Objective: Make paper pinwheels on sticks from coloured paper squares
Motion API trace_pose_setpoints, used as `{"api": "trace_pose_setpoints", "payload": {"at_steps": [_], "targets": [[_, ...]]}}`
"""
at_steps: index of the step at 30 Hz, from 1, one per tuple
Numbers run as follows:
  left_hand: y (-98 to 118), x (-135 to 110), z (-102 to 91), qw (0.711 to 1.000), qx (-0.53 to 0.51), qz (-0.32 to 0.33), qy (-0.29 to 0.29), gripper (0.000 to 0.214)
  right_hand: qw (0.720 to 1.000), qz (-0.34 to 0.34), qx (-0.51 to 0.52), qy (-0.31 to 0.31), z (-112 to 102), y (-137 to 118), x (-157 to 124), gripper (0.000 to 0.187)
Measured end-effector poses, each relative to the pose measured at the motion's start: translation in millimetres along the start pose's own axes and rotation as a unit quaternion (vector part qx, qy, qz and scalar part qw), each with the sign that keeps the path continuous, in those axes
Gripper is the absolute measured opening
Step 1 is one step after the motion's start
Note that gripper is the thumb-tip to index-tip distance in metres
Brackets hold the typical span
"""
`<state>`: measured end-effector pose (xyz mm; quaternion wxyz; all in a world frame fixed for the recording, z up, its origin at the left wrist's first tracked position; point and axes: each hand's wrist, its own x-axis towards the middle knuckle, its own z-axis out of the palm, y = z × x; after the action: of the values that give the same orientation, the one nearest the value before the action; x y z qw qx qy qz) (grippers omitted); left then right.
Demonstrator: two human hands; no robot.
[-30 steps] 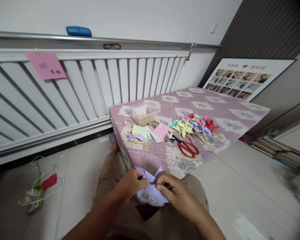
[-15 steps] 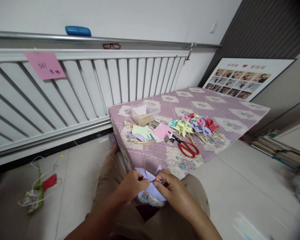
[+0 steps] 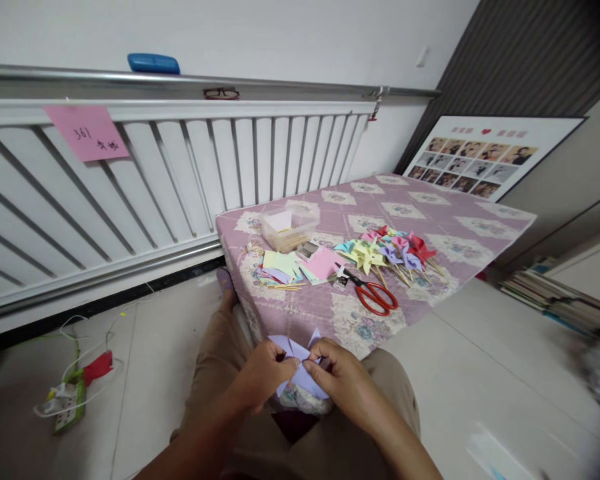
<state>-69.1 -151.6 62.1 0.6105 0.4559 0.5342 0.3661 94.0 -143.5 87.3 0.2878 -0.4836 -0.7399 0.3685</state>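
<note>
Over my lap, at the near edge of the table, I hold a partly folded lilac paper square (image 3: 300,373). My left hand (image 3: 263,375) pinches its left side, and my right hand (image 3: 344,381) pinches its right side, fingers curled in toward the centre. Two pointed flaps of the paper stick up between my thumbs. On the table beyond lie red-handled scissors (image 3: 375,293), a loose stack of coloured paper squares (image 3: 295,265) and a heap of finished paper pinwheels (image 3: 387,250) on wooden sticks.
The low table has a purple floral cloth (image 3: 430,213). A clear plastic box (image 3: 289,228) stands near its left edge. A white radiator (image 3: 155,173) with a pink note (image 3: 87,131) fills the wall. A photo board (image 3: 485,157) leans at the right. Cables (image 3: 75,387) lie on the floor at left.
My hands and the lilac paper have drawn slightly closer together, with my right fingers pressing the paper's flap further toward the centre. Nothing on the table moved.
</note>
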Motion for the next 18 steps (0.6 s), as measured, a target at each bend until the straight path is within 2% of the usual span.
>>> {"api": "trace_pose_setpoints", "payload": {"at_steps": [7,12,14,18], "targets": [[2.2,-1.7,-0.7,1.0,0.001,-0.009,0.0,0.012,1.0,0.006,0.016,0.008,0.9,1.3,2.2,0.009],[-0.1,1.4,-0.4,1.0,-0.015,-0.007,0.0,0.013,0.996,0.066,0.053,0.022,4.0,-2.4,4.4,0.006],[-0.5,2.2,0.1,1.0,-0.015,-0.007,0.009,0.012,0.993,0.084,0.073,0.037,6.2,-4.4,5.5,0.017],[-1.8,2.5,0.2,0.999,-0.009,-0.021,0.026,0.013,0.987,0.108,0.106,0.05,9.8,-6.5,7.2,0.058]]}}
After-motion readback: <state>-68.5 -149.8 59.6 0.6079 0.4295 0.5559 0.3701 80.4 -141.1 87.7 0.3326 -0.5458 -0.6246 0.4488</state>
